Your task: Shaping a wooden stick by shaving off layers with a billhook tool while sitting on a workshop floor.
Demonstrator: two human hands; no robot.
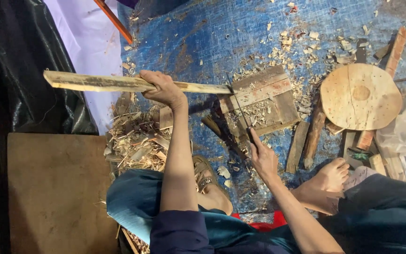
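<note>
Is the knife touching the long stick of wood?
Touching. The head view shows the right hand holding the knife with its blade tip meeting the end of the long wooden stick, which the left hand grips, over the wooden block.

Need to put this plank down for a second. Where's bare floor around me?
Bare blue tarp lies beyond the wooden block, top centre. The brown board, left of the shavings pile, is also bare. Crowded: offcuts around the round wooden disc and chips around the block.
</note>
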